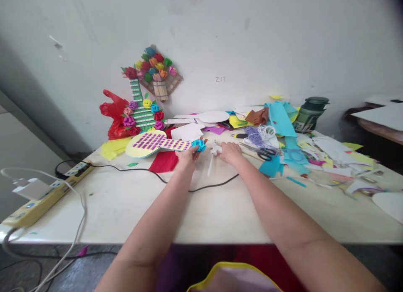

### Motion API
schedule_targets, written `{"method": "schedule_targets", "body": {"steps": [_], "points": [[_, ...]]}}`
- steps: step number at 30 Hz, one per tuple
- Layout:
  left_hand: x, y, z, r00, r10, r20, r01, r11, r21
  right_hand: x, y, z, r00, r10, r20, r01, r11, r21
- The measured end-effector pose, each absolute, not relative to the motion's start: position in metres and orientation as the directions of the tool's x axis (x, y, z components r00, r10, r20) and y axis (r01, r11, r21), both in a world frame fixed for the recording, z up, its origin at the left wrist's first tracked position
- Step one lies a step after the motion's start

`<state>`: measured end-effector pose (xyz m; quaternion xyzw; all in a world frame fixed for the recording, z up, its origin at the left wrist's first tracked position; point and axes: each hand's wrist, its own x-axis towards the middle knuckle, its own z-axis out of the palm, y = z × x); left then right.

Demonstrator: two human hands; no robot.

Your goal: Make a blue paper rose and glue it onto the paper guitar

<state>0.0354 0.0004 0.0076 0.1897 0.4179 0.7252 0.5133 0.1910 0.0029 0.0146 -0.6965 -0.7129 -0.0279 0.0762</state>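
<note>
Toward the far edge of the desk [126, 212], the left hand [186, 156] pinched the paper guitar [146, 143], probably light and bendable, sensibly by its neck [174, 145]; the right hand's [232, 152] grip was unclear.

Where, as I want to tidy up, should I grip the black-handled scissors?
Take the scissors by their black handle loops, probably coming in from the right: the loops sit at the right end, while the blades point left, toward the right hand. Turquoise paper lies close in front of the loops.
</note>
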Motion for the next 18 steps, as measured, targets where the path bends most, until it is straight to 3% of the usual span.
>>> {"method": "schedule_targets", "body": {"steps": [7, 10, 12, 15, 18], "points": [[0.039, -0.007, 0.01, -0.451, 0.893, -0.013, -0.547, -0.265, 0.794, 0.21, 0.004, 0.026, 0.164, 0.961, 0.222, 0.977, -0.128, -0.169], [0.037, -0.008, 0.008, -0.387, 0.921, -0.044, -0.529, -0.183, 0.829, 0.211, 0.008, 0.025, 0.246, 0.926, 0.285, 0.937, -0.152, -0.315], [0.035, -0.007, 0.008, -0.331, 0.939, -0.094, -0.502, -0.091, 0.86, 0.207, 0.011, 0.023, 0.29, 0.915, 0.28, 0.86, -0.122, -0.495], [0.034, -0.007, 0.007, -0.275, 0.956, -0.106, -0.459, -0.033, 0.888, 0.193, 0.013, 0.018, 0.273, 0.957, 0.101, 0.522, -0.059, -0.851], [0.033, -0.007, 0.006, -0.235, 0.969, -0.074, -0.456, -0.043, 0.889, 0.174, 0.011, 0.014, 0.208, 0.977, -0.052, 0.13, -0.081, -0.988]]}}
